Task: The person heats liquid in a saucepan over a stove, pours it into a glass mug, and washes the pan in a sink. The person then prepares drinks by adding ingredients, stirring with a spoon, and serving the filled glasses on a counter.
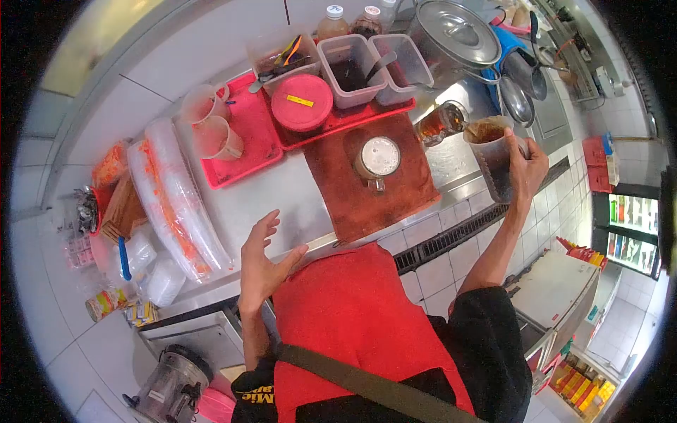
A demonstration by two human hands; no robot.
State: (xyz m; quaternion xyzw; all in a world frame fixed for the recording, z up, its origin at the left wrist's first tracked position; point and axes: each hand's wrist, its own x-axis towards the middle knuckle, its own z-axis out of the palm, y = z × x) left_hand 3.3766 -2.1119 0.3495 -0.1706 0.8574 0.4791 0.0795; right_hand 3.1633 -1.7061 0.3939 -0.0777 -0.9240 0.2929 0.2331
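Note:
My right hand (527,166) grips a translucent plastic measuring jug (491,158) with dark brown liquid in it, held beyond the front edge of the steel counter. Just left of the jug is a glass (441,125) of dark amber drink; whether it stands or lies tilted I cannot tell. A glass mug (379,156) with a pale, foamy top stands on a brown cloth (345,201). My left hand (264,261) is held over the counter's front edge with fingers spread and nothing in it.
Red trays (247,151) carry two plastic cups (218,138), a pink-lidded tub (302,103) and clear containers (347,70). At the back right stands a lidded steel pot (455,35). Stacked plastic-wrapped cups or lids (176,204) lie left. A drain grate (451,240) runs along the floor.

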